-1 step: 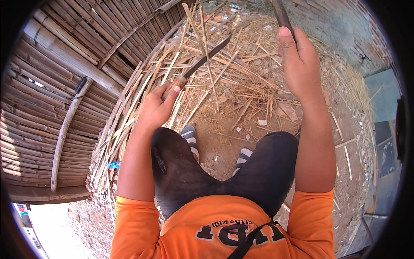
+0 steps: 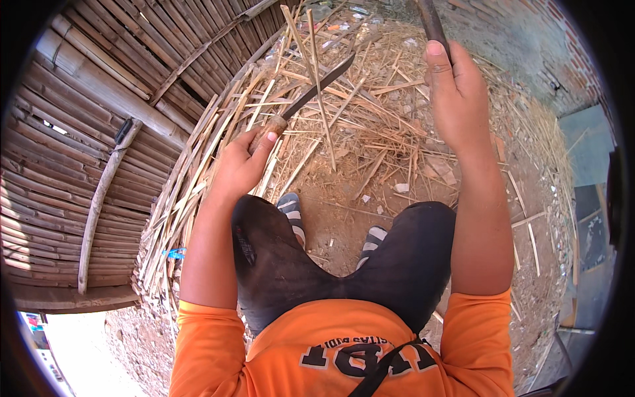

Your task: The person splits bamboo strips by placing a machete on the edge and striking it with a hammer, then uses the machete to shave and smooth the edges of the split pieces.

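Observation:
My left hand is closed round the wooden handle of a long dark-bladed knife, its blade slanting up and to the right. A thin upright bamboo strip crosses in front of the blade; whether they touch, I cannot tell. At the upper right, my right hand grips a dark rod-like piece, thumb laid along it. The far end of that piece runs out of the picture, so its kind does not show.
Split bamboo strips litter the ground ahead, with more piled along the left. A bamboo-slat wall stands left, a brick and plaster wall at the far right. Grey-blue panels are on the right.
My right hand and forearm have shifted very slightly to the left. The left hand and the knife look the same.

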`<state>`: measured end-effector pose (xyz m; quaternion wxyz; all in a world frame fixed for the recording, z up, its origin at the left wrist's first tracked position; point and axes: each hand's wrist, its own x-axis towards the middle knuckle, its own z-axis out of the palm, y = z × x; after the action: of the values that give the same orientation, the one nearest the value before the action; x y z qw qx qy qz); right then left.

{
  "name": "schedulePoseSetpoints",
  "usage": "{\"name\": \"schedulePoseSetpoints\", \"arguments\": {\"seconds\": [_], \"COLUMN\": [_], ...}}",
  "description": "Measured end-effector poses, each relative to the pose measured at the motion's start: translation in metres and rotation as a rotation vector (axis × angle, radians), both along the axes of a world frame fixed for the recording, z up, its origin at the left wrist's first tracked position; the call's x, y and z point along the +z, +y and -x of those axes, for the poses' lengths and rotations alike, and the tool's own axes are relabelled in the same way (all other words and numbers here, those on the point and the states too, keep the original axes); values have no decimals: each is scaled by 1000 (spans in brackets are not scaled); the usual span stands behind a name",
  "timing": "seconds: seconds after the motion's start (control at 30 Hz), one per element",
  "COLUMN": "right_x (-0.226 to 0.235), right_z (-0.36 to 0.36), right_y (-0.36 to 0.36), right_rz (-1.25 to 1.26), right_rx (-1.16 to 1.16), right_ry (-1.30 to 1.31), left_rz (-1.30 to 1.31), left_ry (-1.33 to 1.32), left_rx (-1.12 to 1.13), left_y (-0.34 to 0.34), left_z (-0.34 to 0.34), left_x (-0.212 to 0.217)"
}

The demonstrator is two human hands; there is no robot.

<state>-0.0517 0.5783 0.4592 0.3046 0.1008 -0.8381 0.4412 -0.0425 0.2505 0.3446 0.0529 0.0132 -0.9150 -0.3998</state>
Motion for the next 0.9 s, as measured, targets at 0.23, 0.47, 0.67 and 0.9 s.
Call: {"name": "schedulePoseSetpoints", "arguments": {"seconds": [0.23, 0.47, 0.67, 0.9], "right_x": [-127, -104, -34, -148], "right_z": [20, 13, -6, 11], "right_y": [-11, -9, -11, -14], "right_rz": [-477, -273, -43, -375], "right_rx": [35, 32, 9, 7], "right_ry": [-574, -585, -272, -559], "left_rz": [142, 178, 152, 133], "left_ry": [-50, -36, -25, -80], "left_rx": [-79, -42, -30, -65], "left_y": [18, 23, 17, 21], "left_z": [-8, -12, 1, 2], "left_x": [16, -5, -21, -25]}}
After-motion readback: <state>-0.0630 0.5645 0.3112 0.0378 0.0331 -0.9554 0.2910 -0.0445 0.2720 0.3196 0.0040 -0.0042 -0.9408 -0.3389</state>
